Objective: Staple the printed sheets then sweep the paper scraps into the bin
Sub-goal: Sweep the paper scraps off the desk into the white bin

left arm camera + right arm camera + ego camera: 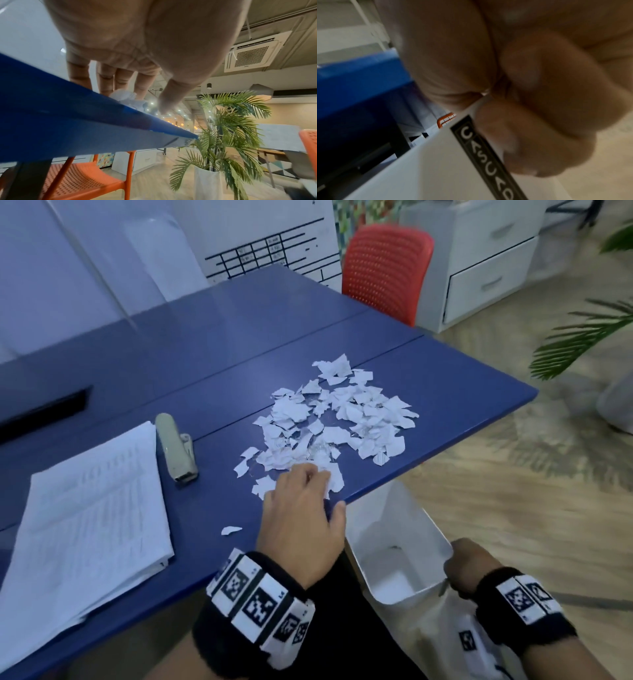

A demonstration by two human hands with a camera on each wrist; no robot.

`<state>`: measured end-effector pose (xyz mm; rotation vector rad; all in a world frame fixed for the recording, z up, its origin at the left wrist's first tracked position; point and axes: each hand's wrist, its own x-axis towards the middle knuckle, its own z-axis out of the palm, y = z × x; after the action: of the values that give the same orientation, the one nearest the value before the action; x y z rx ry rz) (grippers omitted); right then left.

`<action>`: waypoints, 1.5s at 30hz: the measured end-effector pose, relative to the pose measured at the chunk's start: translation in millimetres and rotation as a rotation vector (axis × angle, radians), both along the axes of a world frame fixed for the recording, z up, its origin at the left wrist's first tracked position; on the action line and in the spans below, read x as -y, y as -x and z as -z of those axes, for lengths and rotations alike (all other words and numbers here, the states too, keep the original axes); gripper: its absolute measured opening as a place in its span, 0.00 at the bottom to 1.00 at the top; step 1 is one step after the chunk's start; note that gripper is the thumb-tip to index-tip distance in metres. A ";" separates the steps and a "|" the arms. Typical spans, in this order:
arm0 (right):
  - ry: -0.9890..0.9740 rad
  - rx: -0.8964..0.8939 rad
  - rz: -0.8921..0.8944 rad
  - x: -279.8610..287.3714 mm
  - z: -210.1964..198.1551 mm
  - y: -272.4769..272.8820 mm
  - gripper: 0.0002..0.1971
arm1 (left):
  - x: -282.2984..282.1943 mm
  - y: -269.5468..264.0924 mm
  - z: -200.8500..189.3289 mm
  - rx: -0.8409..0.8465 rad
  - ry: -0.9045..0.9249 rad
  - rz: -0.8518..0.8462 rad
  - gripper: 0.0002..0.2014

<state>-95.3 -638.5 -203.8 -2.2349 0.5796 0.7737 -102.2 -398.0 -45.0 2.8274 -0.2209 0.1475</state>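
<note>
Left hand (301,518) touches scraps (329,419); right (469,568) apparently grips bin (394,529).

Torn white scraps (329,422) heaped near, perhaps stapled, sheets (89,508).

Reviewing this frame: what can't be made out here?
- Whether the printed sheets are stapled: no staple is discernible in the head view.
- Left hand fingertips on the scraps: hidden by its own back; table edge blocks the wrist view.
- Bin bottom: cut off by its near wall.
- Right hand gripping the bin rim: blurred.
</note>
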 end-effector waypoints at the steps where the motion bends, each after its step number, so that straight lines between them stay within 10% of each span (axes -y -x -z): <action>1: -0.004 0.025 0.001 -0.2 -12.9 0.5 0.12 | 3.9 0.1 0.0 -0.003 0.002 0.034 0.19; 18: -0.003 0.089 -0.022 -8.7 -94.1 6.3 0.06 | 41.3 17.9 23.4 0.143 0.131 0.592 0.16; 24: -0.025 0.092 -0.017 -13.4 -95.0 2.8 0.07 | 5.5 5.4 -0.2 0.153 0.228 0.188 0.24; 30: -0.040 0.086 0.016 -14.0 -94.9 5.5 0.06 | -52.0 2.2 -14.5 -0.252 0.015 -0.284 0.40; 45: -0.049 0.092 0.042 -11.2 -114.1 8.9 0.11 | 27.3 3.6 16.2 -0.170 -0.127 0.179 0.37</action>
<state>-104.1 -627.2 -89.7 -2.1936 0.5549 0.6537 -105.7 -425.3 -61.3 2.9060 -0.4566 -0.1509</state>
